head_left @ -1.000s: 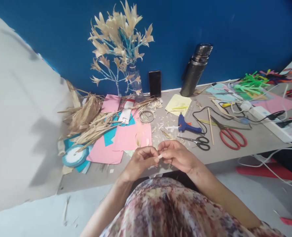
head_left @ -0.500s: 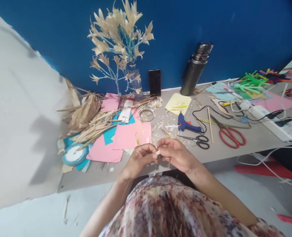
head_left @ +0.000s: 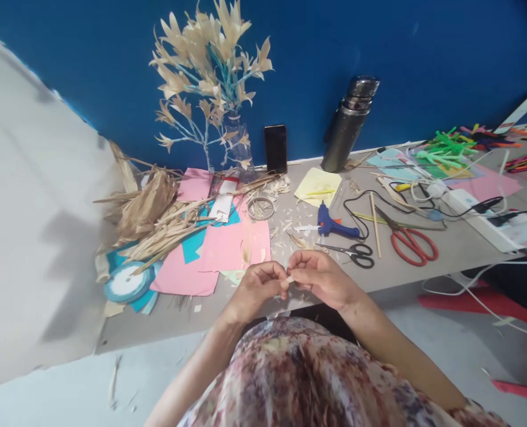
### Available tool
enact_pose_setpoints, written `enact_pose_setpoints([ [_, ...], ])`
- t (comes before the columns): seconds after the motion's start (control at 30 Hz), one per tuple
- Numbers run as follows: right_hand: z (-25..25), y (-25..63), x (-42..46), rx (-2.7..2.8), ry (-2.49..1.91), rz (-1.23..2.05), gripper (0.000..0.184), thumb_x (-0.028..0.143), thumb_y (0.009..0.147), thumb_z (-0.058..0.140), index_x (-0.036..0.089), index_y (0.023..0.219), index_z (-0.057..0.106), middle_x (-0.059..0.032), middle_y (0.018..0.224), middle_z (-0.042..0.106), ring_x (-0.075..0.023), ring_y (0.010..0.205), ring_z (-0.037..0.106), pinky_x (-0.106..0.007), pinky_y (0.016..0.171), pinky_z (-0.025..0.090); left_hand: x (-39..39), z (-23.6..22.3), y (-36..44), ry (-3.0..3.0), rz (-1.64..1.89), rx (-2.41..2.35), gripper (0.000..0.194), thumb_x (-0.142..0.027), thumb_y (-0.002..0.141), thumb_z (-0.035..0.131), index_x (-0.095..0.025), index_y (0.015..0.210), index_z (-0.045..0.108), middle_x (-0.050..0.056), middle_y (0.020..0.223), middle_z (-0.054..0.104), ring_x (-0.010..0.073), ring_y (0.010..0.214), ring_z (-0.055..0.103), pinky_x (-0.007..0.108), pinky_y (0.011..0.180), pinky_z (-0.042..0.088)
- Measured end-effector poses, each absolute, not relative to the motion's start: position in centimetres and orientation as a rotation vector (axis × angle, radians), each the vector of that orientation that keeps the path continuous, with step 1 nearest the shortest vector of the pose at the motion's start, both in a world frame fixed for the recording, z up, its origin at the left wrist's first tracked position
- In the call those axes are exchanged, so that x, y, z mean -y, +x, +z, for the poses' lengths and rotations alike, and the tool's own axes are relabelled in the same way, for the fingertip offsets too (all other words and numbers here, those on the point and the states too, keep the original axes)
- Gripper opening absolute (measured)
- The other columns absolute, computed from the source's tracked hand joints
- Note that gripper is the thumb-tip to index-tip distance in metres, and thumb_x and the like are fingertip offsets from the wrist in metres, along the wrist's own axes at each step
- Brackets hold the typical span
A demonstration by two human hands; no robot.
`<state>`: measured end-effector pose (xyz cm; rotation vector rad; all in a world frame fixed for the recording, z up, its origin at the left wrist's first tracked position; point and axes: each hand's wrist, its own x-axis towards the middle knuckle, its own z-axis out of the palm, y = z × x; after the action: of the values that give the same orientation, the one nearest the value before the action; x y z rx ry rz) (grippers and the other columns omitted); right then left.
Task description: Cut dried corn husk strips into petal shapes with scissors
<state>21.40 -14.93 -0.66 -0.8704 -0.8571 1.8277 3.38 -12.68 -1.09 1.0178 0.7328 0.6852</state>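
Observation:
Near the table's front edge, my left hand (head_left: 266, 286) and my right hand (head_left: 320, 276) meet with their fingertips close together. Between them is a small pale piece (head_left: 289, 279), pinched by the thumb and fingers of both hands; it looks like a bit of dried husk, mostly hidden. Just beyond my right hand lie black-handled scissors (head_left: 360, 256) and a blue hot glue gun (head_left: 335, 224). Pink paper sheets (head_left: 234, 246) lie beyond my left hand, with pale husk scraps scattered on the table around there.
Dried husks (head_left: 145, 204) and a ribbon spool (head_left: 129, 280) lie at left. A vase (head_left: 239, 145) of husk flowers, a phone (head_left: 275, 149) and a thermos (head_left: 351, 124) stand by the wall. Red-handled scissors (head_left: 415, 246), a power strip (head_left: 481, 219) with cords and green pipe cleaners (head_left: 448, 148) lie right.
My hands stay together and have shifted only slightly, with the pale piece turned a little between the fingertips. The whole view has moved slightly, so the table things appear further left.

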Motion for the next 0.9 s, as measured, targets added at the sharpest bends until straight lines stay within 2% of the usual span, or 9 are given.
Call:
enact_pose_setpoints([
  [0.1, -1.0, 23.5, 15.1, 0.827, -0.871, 1.799, 0.028, 0.035, 0.072, 0.079, 0.017, 0.087, 0.063, 0.0071, 0.057, 0.045, -0.0062, 0.047, 0.033, -0.022, 0.049, 0.028, 12.5, -0.9, 2.8, 1.051, 0.667, -0.761, 0.022, -0.031, 0.074, 0.077, -0.013, 0.070, 0.063, 0.001, 0.059, 0.062, 0.0110, 0.055, 0.053, 0.024, 0.059, 0.040],
  [0.13, -1.1, 24.7, 15.3, 0.868, -0.981, 1.646, 0.028, 0.038, 0.074, 0.076, 0.018, 0.088, 0.063, 0.0071, 0.056, 0.044, -0.0073, 0.047, 0.033, -0.023, 0.049, 0.029, 12.4, -0.8, 2.5, 1.067, 0.673, -0.797, 0.023, -0.032, 0.075, 0.076, -0.013, 0.071, 0.064, 0.001, 0.060, 0.063, 0.0110, 0.056, 0.053, 0.024, 0.059, 0.041],
  [0.2, -1.5, 27.5, 15.9, 1.064, -1.388, 1.189, 0.025, 0.036, 0.079, 0.072, 0.019, 0.095, 0.064, 0.0009, 0.068, 0.056, -0.0124, 0.055, 0.047, -0.026, 0.054, 0.038, 12.2, -0.7, 1.9, 1.117, 0.697, -0.906, 0.021, -0.032, 0.077, 0.074, -0.014, 0.072, 0.064, 0.002, 0.062, 0.063, 0.0115, 0.058, 0.054, 0.025, 0.061, 0.041],
  [0.33, -2.8, 32.3, 17.8, 1.567, -1.971, 0.287, 0.017, 0.021, 0.086, 0.054, 0.018, 0.100, 0.063, -0.0115, 0.097, 0.067, -0.0271, 0.088, 0.062, -0.040, 0.080, 0.047, 11.9, -0.7, 1.4, 1.156, 0.752, -1.035, 0.019, -0.033, 0.080, 0.071, -0.015, 0.075, 0.064, 0.000, 0.061, 0.061, 0.0125, 0.060, 0.055, 0.025, 0.063, 0.043],
  [0.43, -4.1, 34.2, 19.0, 1.828, -2.055, 0.091, 0.028, 0.011, 0.084, 0.046, 0.017, 0.107, 0.062, -0.0135, 0.105, 0.068, -0.0299, 0.101, 0.063, -0.041, 0.086, 0.047, 11.8, -0.7, 1.8, 1.135, 0.757, -1.070, 0.019, -0.032, 0.080, 0.070, -0.016, 0.074, 0.062, -0.001, 0.058, 0.059, 0.0125, 0.058, 0.056, 0.025, 0.062, 0.043],
  [0.57, -4.8, 35.3, 19.3, 1.955, -2.104, 0.078, 0.023, 0.017, 0.087, 0.051, 0.018, 0.108, 0.062, -0.0122, 0.102, 0.069, -0.0278, 0.096, 0.065, -0.036, 0.081, 0.049, 11.6, -1.0, 2.6, 1.038, 0.747, -1.064, 0.020, -0.032, 0.077, 0.072, -0.016, 0.074, 0.062, -0.002, 0.056, 0.056, 0.0109, 0.054, 0.054, 0.023, 0.058, 0.042],
  [0.7, -4.1, 36.1, 18.8, 2.101, -2.150, 0.190, 0.016, 0.024, 0.088, 0.053, 0.018, 0.097, 0.066, -0.0110, 0.092, 0.068, -0.0260, 0.084, 0.067, -0.032, 0.068, 0.047, 11.3, -1.0, 3.0, 0.865, 0.757, -0.984, 0.022, -0.030, 0.073, 0.077, -0.015, 0.072, 0.060, -0.003, 0.058, 0.053, 0.0082, 0.052, 0.049, 0.022, 0.055, 0.042],
  [0.83, -2.4, 36.8, 19.2, 2.127, -2.101, 0.475, 0.016, 0.027, 0.085, 0.055, 0.018, 0.091, 0.067, -0.0088, 0.089, 0.068, -0.0228, 0.076, 0.065, -0.030, 0.064, 0.044, 11.2, -0.2, 2.9, 0.751, 0.766, -0.908, 0.022, -0.026, 0.071, 0.077, -0.015, 0.069, 0.059, -0.003, 0.059, 0.054, 0.0081, 0.052, 0.049, 0.021, 0.052, 0.041],
  [0.9, -1.7, 36.7, 19.9, 1.998, -2.055, 0.766, 0.015, 0.030, 0.083, 0.059, 0.020, 0.089, 0.067, -0.0061, 0.084, 0.069, -0.0208, 0.071, 0.063, -0.029, 0.061, 0.043, 11.2, 0.3, 2.9, 0.696, 0.772, -0.878, 0.020, -0.023, 0.070, 0.077, -0.015, 0.067, 0.059, 0.000, 0.063, 0.058, 0.0103, 0.057, 0.055, 0.022, 0.055, 0.044],
])
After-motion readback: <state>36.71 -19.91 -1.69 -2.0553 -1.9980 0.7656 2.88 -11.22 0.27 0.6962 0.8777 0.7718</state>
